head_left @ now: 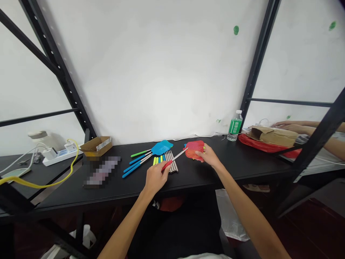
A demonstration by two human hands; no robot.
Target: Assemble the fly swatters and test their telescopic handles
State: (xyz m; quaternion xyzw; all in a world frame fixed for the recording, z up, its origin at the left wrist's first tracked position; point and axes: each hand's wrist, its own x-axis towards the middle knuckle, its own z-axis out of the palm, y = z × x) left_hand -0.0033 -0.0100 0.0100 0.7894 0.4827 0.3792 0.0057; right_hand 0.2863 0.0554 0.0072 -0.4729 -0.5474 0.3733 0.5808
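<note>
Counter (215, 170) carries blue swatters (161, 148), and above it the right hand (210, 156) pinches a red head (194, 149) between its fingers, near silver rods (174, 166), while the left hand's (155, 178) fingers clasp a red handle (167, 164), whose shaft, if forced at a slant, could slip and bend the mesh.

From my remote view, a green-labelled water bottle (235, 126) stands against the white wall (161, 72). Left of the bottle, at the desk's far end, I see an open cardboard box (97, 146) and a white power strip (60, 156); right of it, brown packaging (272, 136) lies on red plastic (269, 146).
</note>
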